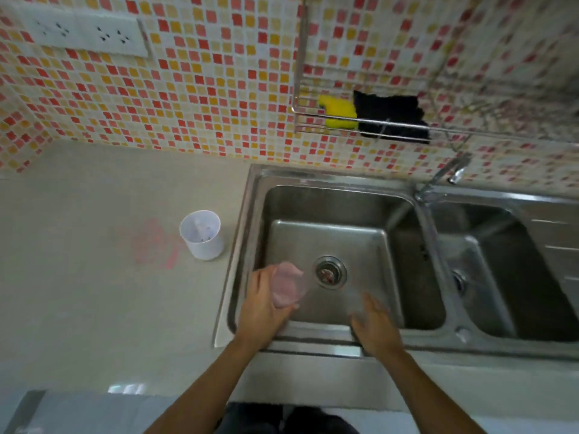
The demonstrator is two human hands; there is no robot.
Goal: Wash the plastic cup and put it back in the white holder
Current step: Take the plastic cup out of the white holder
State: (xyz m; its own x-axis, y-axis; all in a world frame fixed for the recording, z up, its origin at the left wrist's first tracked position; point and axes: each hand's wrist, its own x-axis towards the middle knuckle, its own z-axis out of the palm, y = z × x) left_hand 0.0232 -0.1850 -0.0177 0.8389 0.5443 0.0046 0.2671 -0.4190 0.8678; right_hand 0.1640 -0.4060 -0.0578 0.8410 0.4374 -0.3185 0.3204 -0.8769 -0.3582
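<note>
A clear pinkish plastic cup [287, 287] is gripped in my left hand [261, 311], held over the front left part of the left sink basin [332, 202]. My right hand [374, 327] hovers over the basin's front edge with the fingers apart and nothing in them. The white holder [202, 235] stands upright on the counter left of the sink, and its inside looks empty apart from some specks. The image is motion-blurred around both hands.
A faucet [438, 183] sits at the divider between the two basins, with a second basin [501, 277] to the right. A wire rack [360, 126] on the tiled wall holds a yellow sponge [340, 112] and a black cloth [391, 115]. Beige counter [94, 277] lies left of the sink.
</note>
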